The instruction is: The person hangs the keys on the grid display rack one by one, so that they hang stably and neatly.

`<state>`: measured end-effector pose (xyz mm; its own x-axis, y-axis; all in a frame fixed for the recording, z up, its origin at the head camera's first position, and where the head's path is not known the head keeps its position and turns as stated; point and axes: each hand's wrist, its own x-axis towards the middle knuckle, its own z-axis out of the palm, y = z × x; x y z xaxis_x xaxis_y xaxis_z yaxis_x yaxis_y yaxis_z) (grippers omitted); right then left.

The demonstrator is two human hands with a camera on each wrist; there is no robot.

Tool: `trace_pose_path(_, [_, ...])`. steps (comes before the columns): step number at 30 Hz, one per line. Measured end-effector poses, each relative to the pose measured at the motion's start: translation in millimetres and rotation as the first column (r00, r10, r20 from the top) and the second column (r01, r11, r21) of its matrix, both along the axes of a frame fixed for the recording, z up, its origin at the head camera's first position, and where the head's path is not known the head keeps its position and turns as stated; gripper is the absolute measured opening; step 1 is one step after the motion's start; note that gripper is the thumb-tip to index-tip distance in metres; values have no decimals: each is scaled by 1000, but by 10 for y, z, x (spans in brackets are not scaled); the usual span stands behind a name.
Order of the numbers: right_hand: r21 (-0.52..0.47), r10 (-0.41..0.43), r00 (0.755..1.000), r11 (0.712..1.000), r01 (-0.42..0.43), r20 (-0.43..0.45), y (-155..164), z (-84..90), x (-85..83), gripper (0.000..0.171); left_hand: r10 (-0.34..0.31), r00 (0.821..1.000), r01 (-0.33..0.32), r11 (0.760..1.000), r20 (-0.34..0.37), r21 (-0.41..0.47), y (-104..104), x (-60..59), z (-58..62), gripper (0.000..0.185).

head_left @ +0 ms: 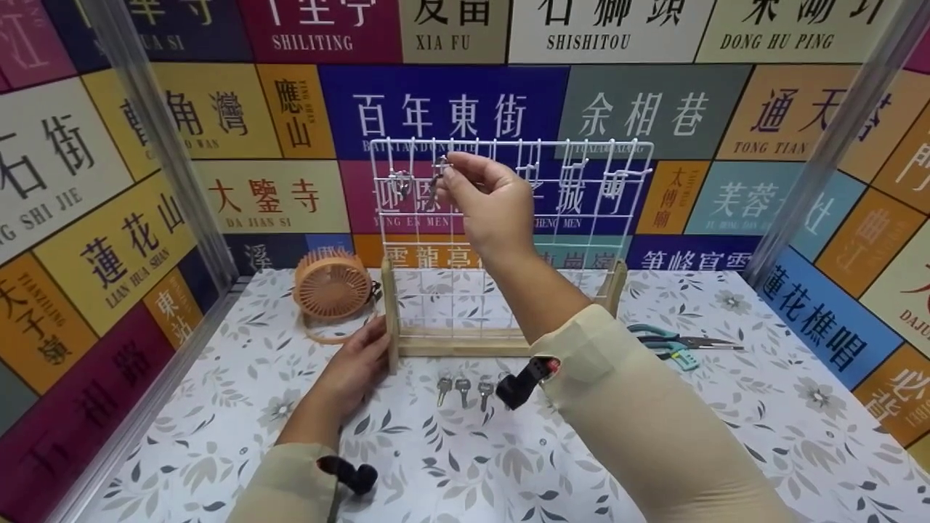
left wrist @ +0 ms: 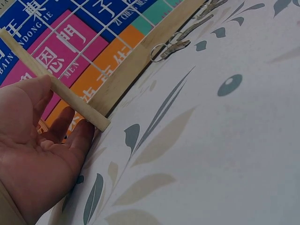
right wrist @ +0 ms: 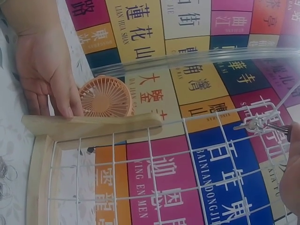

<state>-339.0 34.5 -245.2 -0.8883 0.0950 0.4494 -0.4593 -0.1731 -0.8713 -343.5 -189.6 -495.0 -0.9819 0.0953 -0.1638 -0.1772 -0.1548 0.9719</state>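
Observation:
My right hand [head_left: 494,207] is raised at the upper left of a white wire grid rack [head_left: 465,215], thumb and fingertips pinching a small metal key [head_left: 434,192]. A hanging key [head_left: 400,184] is on the grid just left of it. Low at the rack's left side, my left hand [head_left: 360,367] rests its fingers against the wooden foot [left wrist: 70,96]; the right wrist view shows these fingers touching the foot's outer side. In front of the rack, a few loose keys [head_left: 463,391] lie in a row, one with a split ring [left wrist: 158,53].
An orange fan [head_left: 332,285] stands left of the rack, behind the left hand. Teal-handled pliers [head_left: 679,341] lie to the right, beyond the right forearm. More metal hooks [head_left: 614,181] are on the grid's right half. A floral cloth [head_left: 218,407] covers the table.

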Motion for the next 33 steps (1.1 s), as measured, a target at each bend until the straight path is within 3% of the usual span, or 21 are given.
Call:
trace_pose_path(9, [-10, 13, 1000, 1000, -13, -3, -2, -4, 2, 19, 6, 1000, -6, 1000, 7, -4, -13, 2, -9, 51])
trace_pose_path(19, [36, 14, 1000, 999, -13, -5, 61, -181, -22, 21, -18, 999, 19, 999, -45, 33, -10, 6, -48, 50])
trace_pose_path(25, [39, 58, 998, 997, -59, 23, 190, -420, 108, 21, -6, 999, 6, 1000, -37, 20, -2, 2, -43, 50])
trace_pose_path(33, [63, 124, 988, 989, -130, 96, 459, -897, 287, 21, 4, 1000, -4, 1000, -5, 1, 2, 19, -1, 49])
